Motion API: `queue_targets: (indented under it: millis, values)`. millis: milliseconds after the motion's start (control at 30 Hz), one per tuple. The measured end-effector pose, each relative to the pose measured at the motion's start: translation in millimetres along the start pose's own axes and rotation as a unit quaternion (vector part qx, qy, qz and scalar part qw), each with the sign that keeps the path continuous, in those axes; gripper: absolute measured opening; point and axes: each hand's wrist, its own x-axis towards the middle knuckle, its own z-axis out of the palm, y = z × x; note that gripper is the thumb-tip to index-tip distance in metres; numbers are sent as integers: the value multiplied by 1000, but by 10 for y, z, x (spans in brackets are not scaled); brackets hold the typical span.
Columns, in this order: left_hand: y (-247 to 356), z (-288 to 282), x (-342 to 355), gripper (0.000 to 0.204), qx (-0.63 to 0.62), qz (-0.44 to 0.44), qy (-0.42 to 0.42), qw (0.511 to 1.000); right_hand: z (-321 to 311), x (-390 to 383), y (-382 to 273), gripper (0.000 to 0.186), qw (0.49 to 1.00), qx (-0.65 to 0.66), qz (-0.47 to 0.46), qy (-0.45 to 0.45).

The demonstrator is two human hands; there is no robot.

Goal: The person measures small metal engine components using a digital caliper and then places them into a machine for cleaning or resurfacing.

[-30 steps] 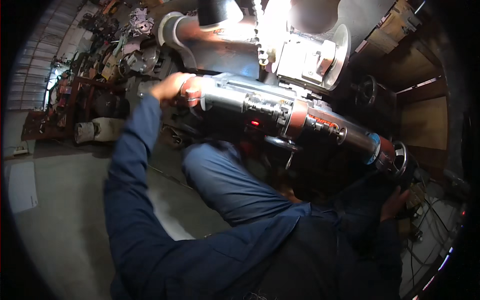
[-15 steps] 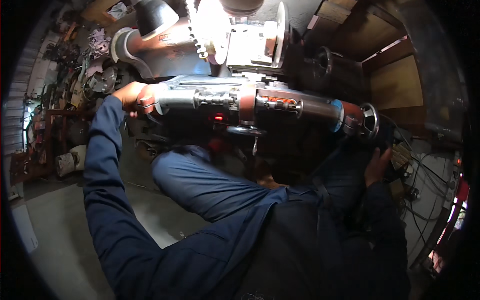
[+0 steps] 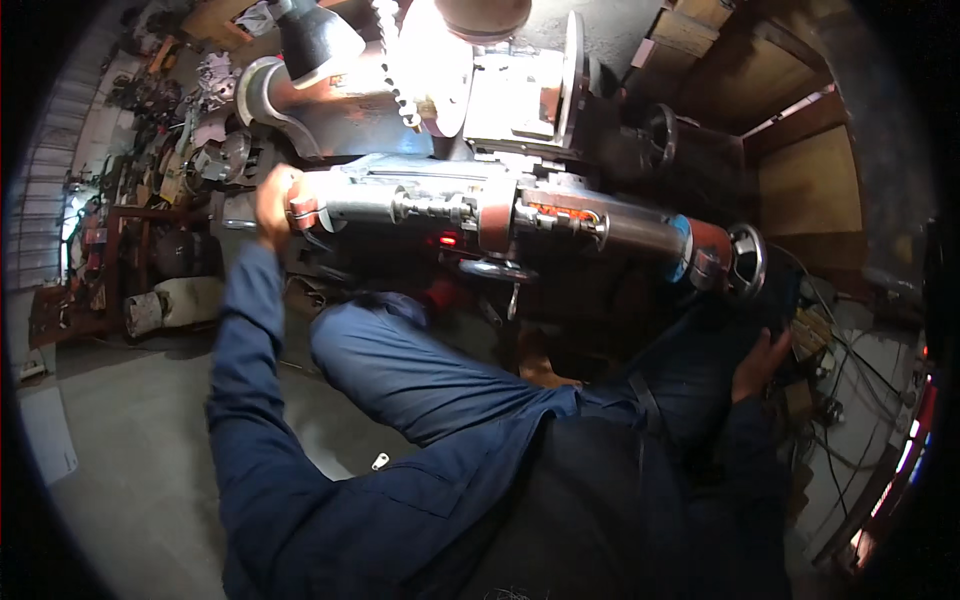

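A long milling machine table (image 3: 440, 185) crosses in front of me, with a metal cylinder and a threaded shaft along its near side. My left hand (image 3: 274, 206) is closed at its left end, against a red-brown end bracket (image 3: 304, 202). What the fingers grip there is hidden. At the table's right end is a spoked metal handwheel (image 3: 762, 262) beside another red-brown bracket. Low on the right, my right hand (image 3: 762, 365) rests by my right leg, apart from the handwheel, its fingers stretched out and partly in shadow. It appears to hold nothing.
A smaller crank wheel (image 3: 498, 270) hangs under the table's middle. Above are a dark lamp shade (image 3: 312, 42), a segmented hose (image 3: 392, 60) and a bright grinding-like disc (image 3: 574, 85). Cluttered parts line the left wall; cables (image 3: 862, 370) hang at right.
My left hand has turned at the table's left end, and its forearm has swung right. The whole view has shifted slightly. My right hand stays by my leg.
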Motion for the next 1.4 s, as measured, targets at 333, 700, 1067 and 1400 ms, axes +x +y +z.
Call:
queue_targets:
  millis: [333, 700, 1067, 1400]
  values:
    - [-51, -213, 224, 37, 6, -173, -321, 931, 40, 122, 463, 63, 996, -59, 55, -23]
    - [-104, -236, 429, 26, -6, -312, -515, 798, 65, 256, 394, 62, 987, -138, 60, -57]
    - [-38, -72, 54, 22, -5, 67, -138, 988, -26, 141, -21, 62, 982, -171, -47, -66]
    - [70, 234, -373, 31, -182, 22, 160, 970, 41, 19, -499, 49, 989, -125, -76, 11]
